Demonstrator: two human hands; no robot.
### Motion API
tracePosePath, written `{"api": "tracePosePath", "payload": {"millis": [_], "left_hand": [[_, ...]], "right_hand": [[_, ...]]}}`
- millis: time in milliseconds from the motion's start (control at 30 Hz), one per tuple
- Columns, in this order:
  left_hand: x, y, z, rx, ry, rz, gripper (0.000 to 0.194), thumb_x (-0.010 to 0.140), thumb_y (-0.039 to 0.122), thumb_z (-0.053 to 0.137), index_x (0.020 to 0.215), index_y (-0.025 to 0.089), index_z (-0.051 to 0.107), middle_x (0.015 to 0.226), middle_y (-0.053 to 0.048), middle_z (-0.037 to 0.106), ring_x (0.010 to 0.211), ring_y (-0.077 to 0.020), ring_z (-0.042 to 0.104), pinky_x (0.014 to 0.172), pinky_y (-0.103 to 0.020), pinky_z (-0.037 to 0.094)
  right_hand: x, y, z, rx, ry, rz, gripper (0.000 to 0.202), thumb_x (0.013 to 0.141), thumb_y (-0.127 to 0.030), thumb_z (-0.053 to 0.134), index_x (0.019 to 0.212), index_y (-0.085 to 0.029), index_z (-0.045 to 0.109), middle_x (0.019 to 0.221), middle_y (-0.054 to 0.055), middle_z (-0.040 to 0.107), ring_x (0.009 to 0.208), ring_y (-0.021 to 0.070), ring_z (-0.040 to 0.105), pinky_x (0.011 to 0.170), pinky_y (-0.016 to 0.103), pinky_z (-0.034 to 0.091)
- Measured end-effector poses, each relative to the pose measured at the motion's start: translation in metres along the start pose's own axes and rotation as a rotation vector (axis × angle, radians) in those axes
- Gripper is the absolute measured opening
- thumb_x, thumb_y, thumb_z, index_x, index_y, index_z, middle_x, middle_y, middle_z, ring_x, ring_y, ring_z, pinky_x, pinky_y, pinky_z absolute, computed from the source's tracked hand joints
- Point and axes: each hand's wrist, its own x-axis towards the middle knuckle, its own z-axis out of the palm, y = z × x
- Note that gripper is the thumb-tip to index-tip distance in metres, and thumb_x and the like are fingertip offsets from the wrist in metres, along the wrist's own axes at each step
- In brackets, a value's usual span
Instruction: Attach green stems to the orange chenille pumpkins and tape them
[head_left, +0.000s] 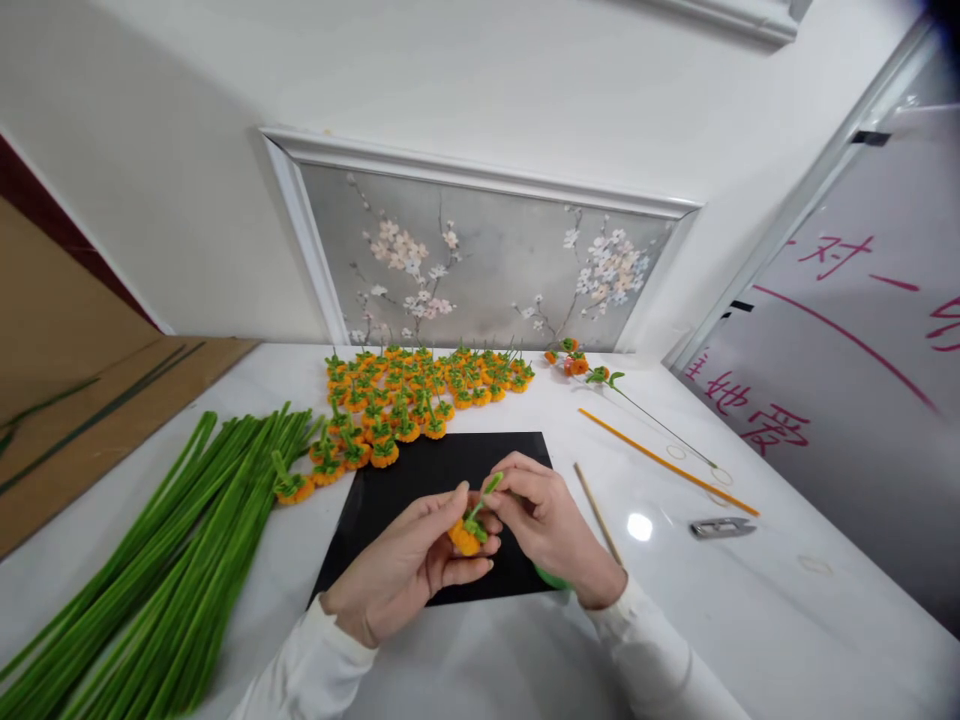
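Note:
An orange pipe-cleaner pumpkin (466,540) with a green top rests in the fingers of my left hand (420,555), above a black mat (390,520). My right hand (541,515) pinches the green pipe-cleaner stem (489,490) that rises from the pumpkin's top. Both hands are closed around this one piece, thumbs toward each other. Part of the pumpkin is hidden behind the left fingers. Beyond the mat stand rows of similar finished-looking pumpkins (385,455), orange with green tops.
Left lies a thick bundle of green pipe cleaners (172,560). To the right are an orange pipe cleaner (667,460), a thin wooden stick (598,515), thread snips (722,528) and a stemmed orange flower spray (574,365). A whiteboard (862,350) stands at the right edge.

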Motion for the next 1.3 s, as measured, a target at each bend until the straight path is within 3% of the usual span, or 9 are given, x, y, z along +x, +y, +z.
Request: {"api": "tracePosePath", "payload": {"millis": [100,233,400,633,800,1000,1133,1200,1300], "left_hand": [[0.001,0.0,0.004,0.103,-0.011,0.153,0.03,0.079,0.039,0.066,0.103,0.023,0.057,0.093,-0.002,0.062,0.086,-0.0165,0.063,0.076,-0.034,0.056],[0.009,-0.009,0.005,0.49,0.13,0.459,0.039,0.065,0.019,0.076,0.098,0.023,0.056,0.096,0.0,0.058,0.085,-0.015,0.058,0.074,-0.025,0.051],[0.013,-0.018,0.004,0.789,0.293,0.602,0.016,0.077,0.021,0.063,0.093,0.021,0.059,0.095,-0.002,0.06,0.08,-0.0151,0.057,0.069,-0.024,0.049],[0.004,-0.003,0.008,0.28,0.153,0.272,0.012,0.084,0.028,0.06,0.084,0.015,0.061,0.066,0.001,0.058,0.06,-0.0079,0.057,0.054,-0.013,0.05],[0.005,-0.002,0.003,-0.186,0.173,0.095,0.014,0.085,0.016,0.056,0.075,0.011,0.064,0.07,0.0,0.058,0.051,-0.0028,0.054,0.043,-0.005,0.047],[0.005,-0.002,-0.002,-0.293,0.1,0.003,0.018,0.089,0.017,0.051,0.078,0.01,0.063,0.077,-0.005,0.061,0.047,-0.0021,0.053,0.04,-0.006,0.047],[0.002,-0.003,0.004,-0.029,0.081,0.134,0.018,0.086,0.029,0.056,0.099,0.016,0.059,0.086,-0.004,0.062,0.064,-0.0111,0.064,0.055,-0.018,0.056],[0.002,-0.006,0.006,0.253,0.099,0.344,0.034,0.081,0.03,0.063,0.113,0.024,0.051,0.101,-0.004,0.06,0.085,-0.0186,0.065,0.072,-0.03,0.058],[0.006,-0.015,0.004,0.818,0.221,0.68,0.047,0.078,0.018,0.066,0.119,0.028,0.045,0.121,-0.007,0.051,0.112,-0.0237,0.054,0.095,-0.039,0.048]], "right_hand": [[-0.001,0.001,0.001,-0.111,0.046,-0.007,0.018,0.088,-0.014,0.048,0.075,-0.019,0.058,0.082,0.004,0.057,0.075,0.0155,0.057,0.066,0.027,0.047],[-0.001,0.003,0.002,-0.176,0.069,-0.015,0.019,0.09,-0.016,0.045,0.074,-0.02,0.054,0.079,0.004,0.054,0.073,0.0161,0.055,0.063,0.027,0.045],[-0.001,0.004,0.001,-0.175,0.082,-0.016,0.017,0.089,-0.015,0.047,0.074,-0.02,0.054,0.079,0.003,0.056,0.075,0.0162,0.056,0.065,0.028,0.045],[0.002,0.005,-0.001,-0.066,0.069,-0.031,0.015,0.09,-0.017,0.051,0.082,-0.021,0.063,0.086,0.004,0.063,0.079,0.0157,0.061,0.07,0.027,0.049],[0.002,0.001,-0.002,0.014,0.026,-0.014,0.015,0.09,-0.015,0.053,0.083,-0.02,0.065,0.086,0.003,0.062,0.077,0.0142,0.062,0.071,0.026,0.05],[0.001,0.0,0.0,0.015,0.049,-0.037,0.017,0.09,-0.016,0.052,0.077,-0.019,0.061,0.08,0.002,0.06,0.07,0.0131,0.059,0.064,0.025,0.049],[0.001,0.002,0.002,-0.004,0.077,-0.035,0.018,0.09,-0.015,0.051,0.074,-0.019,0.059,0.078,0.002,0.059,0.072,0.0136,0.059,0.065,0.025,0.047],[0.0,0.002,0.002,-0.019,0.099,-0.031,0.017,0.089,-0.015,0.052,0.074,-0.019,0.058,0.078,0.002,0.059,0.072,0.0139,0.058,0.064,0.025,0.046],[0.0,0.003,0.003,-0.038,0.115,-0.018,0.015,0.089,-0.017,0.052,0.075,-0.019,0.058,0.075,0.001,0.057,0.068,0.0133,0.055,0.06,0.025,0.043]]}}
